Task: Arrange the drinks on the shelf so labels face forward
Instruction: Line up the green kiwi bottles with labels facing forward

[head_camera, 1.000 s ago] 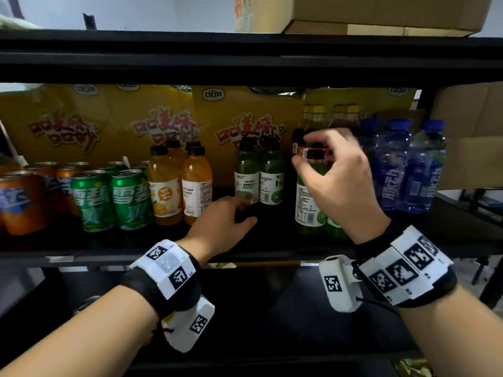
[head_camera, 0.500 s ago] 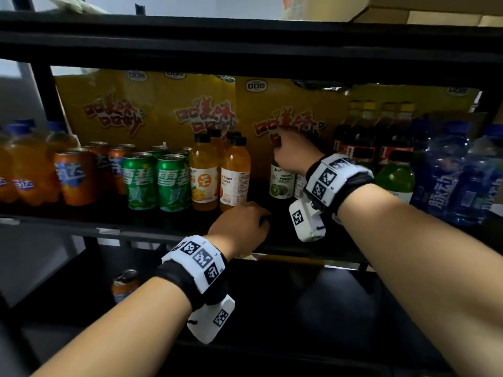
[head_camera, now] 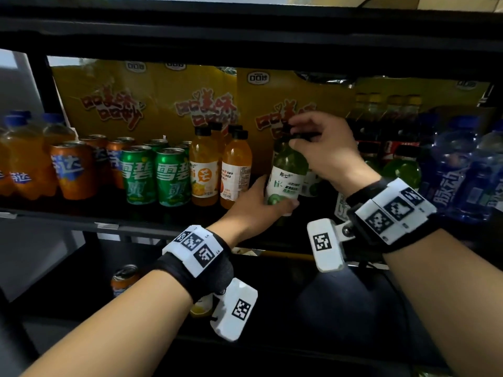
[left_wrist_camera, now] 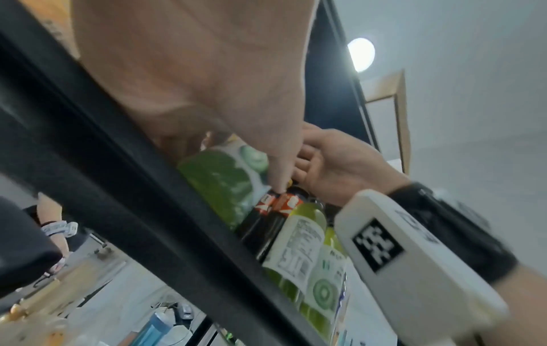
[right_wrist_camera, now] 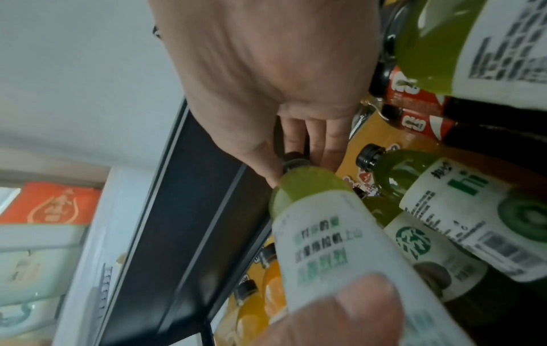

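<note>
A green kiwi drink bottle (head_camera: pixel 284 175) with a white label and black cap stands slightly tilted at the middle of the shelf, its label toward me. My left hand (head_camera: pixel 258 205) grips its lower body from the left, thumb across the front. My right hand (head_camera: pixel 321 151) pinches the cap from above. In the left wrist view the bottle (left_wrist_camera: pixel 219 178) shows under my left hand (left_wrist_camera: pixel 207 82), with the right hand (left_wrist_camera: pixel 334 168) beyond. In the right wrist view my right hand (right_wrist_camera: pixel 266 70) has its fingers round the cap, above the label (right_wrist_camera: pixel 325 234).
Two orange juice bottles (head_camera: pixel 204 170) and green cans (head_camera: pixel 155 175) stand left of the held bottle, then orange cans (head_camera: pixel 73 172). More kiwi bottles (head_camera: pixel 402 172), cola bottles (head_camera: pixel 394 145) and blue bottles (head_camera: pixel 457 183) crowd the right. Yellow boxes (head_camera: pixel 136 104) line the back. The upper shelf (head_camera: pixel 245 36) hangs low.
My right hand left the bottles at the right and took the kiwi bottle's cap. My left hand rose from the shelf board and gripped its lower body. My view swung left.
</note>
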